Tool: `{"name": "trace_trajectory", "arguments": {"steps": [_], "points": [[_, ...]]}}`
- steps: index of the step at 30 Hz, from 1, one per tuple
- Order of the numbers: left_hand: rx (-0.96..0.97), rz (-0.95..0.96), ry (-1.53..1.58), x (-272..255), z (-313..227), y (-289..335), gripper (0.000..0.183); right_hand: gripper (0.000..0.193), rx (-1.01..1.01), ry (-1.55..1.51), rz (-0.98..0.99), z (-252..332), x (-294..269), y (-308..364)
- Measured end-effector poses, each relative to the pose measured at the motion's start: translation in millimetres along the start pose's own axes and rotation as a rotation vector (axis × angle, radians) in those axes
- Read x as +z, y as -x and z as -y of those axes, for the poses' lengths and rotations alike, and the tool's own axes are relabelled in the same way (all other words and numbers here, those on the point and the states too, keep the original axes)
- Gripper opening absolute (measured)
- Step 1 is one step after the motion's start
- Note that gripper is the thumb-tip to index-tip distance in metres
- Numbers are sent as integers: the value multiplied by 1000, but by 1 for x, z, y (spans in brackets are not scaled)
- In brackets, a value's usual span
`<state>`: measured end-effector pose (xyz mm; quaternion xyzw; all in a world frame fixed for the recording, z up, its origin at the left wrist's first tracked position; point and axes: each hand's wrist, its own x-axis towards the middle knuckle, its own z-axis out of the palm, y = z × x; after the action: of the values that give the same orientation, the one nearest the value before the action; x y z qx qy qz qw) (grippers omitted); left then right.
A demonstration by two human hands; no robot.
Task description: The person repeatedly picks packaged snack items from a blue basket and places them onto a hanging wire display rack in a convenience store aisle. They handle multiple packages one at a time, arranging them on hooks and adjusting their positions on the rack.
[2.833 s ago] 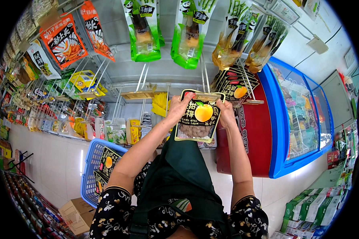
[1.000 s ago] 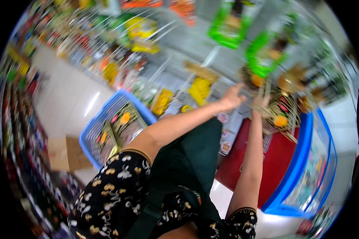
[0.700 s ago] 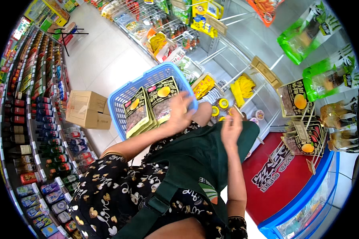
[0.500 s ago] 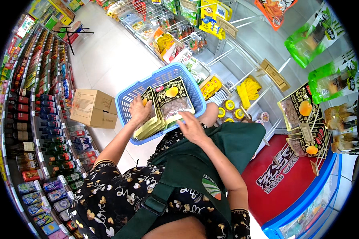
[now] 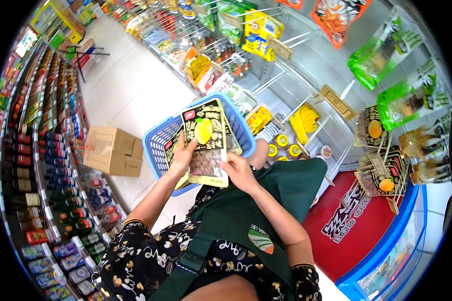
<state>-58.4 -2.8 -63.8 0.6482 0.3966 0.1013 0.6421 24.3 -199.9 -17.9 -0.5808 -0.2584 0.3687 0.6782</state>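
Observation:
A black and pale yellow snack bag point(image 5: 207, 163) with a yellow fruit picture is held up over a blue plastic basket point(image 5: 149, 143). My left hand point(image 5: 182, 158) grips its left edge, thumb across the front. At the bag's lower right edge, my right hand point(image 5: 240, 173) pinches it between the fingers. Brownish pieces show through the bag's clear window. More bags of the same kind lie in the basket beneath, mostly covered by the held bag and my hands.
On the floor to the left sits a cardboard box point(image 5: 105, 150). Shelves of bottles point(image 5: 27, 173) line the left side. At right, similar black bags point(image 5: 381, 178) and green packages point(image 5: 381, 60) hang on rack hooks above a red panel point(image 5: 331, 241). Yellow-lidded jars point(image 5: 282, 141) stand on the lower shelf.
One bag has been lifted from the stack in the basket and now stands between both hands. My right hand has closed on its edge. The view has shifted slightly.

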Motion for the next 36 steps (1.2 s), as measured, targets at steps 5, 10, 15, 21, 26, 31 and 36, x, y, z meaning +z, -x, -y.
{"name": "trace_trajectory", "arguments": {"steps": [5,10,15,21,26,31,36], "points": [[-70,439,691,44,-93,10,34,12,-4,-58,63,28,-70,70],[-179,596,447,135,-126,31,40,40,-164,-94,-198,67,-119,114],[-385,848,227,239,-145,67,44,20,-172,-390,-860,86,-157,142],[-430,1165,154,352,-148,56,45,22,-162,-592,-993,82,-241,178],[-239,1290,254,406,-158,67,41,23,-355,-452,-1057,76,-295,197],[32,1368,231,418,-153,56,27,22,-449,-257,-963,87,-301,203],[100,1375,275,414,-152,61,24,21,-466,-185,-925,77,-313,208]]}}
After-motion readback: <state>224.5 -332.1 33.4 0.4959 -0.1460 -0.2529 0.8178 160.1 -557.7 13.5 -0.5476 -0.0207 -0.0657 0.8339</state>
